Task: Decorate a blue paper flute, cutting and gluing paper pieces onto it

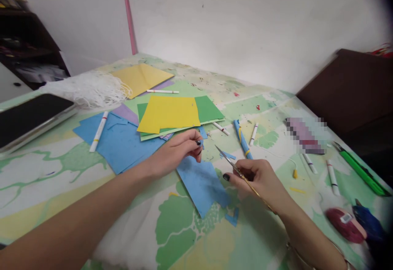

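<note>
My left hand (186, 145) is closed in a pinch over the middle of the table, with a small bit of blue paper (201, 143) at its fingertips. Scissors (236, 169) are held in my right hand (254, 178), their narrow blades pointing up and left toward my left hand. Below my left hand lies a blue paper piece (202, 186), with small blue scraps (232, 216) beside its lower right corner. Yellow paper (172, 112) rests on green paper (210, 108) just beyond my left hand. Larger blue sheets (123, 143) spread out to the left.
White strings (89, 89) and a dark-topped device (33, 118) are at the left. A blue paper roll (242, 139) lies beyond my right hand. Markers (332, 178), a green cutter (365, 171) and red yarn (345, 223) lie at the right. A wall stands behind the table.
</note>
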Action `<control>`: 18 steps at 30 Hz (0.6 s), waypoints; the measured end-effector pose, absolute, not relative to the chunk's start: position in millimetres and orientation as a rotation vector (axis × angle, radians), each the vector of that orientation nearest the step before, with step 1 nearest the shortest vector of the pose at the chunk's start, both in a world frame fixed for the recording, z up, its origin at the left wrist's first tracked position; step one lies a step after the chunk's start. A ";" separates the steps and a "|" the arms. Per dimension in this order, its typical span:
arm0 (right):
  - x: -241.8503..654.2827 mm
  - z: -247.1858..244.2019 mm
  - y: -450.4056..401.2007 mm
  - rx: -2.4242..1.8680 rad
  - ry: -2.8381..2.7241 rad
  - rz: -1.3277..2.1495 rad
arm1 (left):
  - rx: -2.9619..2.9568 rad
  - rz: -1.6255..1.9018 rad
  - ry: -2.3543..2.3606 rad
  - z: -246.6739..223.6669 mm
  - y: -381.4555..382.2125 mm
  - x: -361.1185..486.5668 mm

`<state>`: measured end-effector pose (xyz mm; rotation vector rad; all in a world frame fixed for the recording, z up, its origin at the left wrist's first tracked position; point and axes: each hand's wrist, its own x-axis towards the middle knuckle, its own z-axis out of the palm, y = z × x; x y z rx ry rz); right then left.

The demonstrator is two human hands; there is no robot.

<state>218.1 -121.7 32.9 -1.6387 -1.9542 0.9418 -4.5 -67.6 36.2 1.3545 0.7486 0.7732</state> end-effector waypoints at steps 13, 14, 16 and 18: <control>218.6 33.4 -122.0 -1.458 -1.934 1.297 | 1.576 0.578 0.693 41.1 -70.7 -6.2; 218.4 33.5 -122.0 -1.459 -1.932 1.304 | 1.576 0.580 0.690 40.9 -70.8 -6.3; 218.2 33.7 -121.9 -1.463 -1.933 1.312 | 1.579 0.586 0.694 40.1 -70.4 -6.8; 218.3 33.6 -122.0 -1.467 -1.941 1.303 | 1.585 0.595 0.704 39.5 -69.6 -7.2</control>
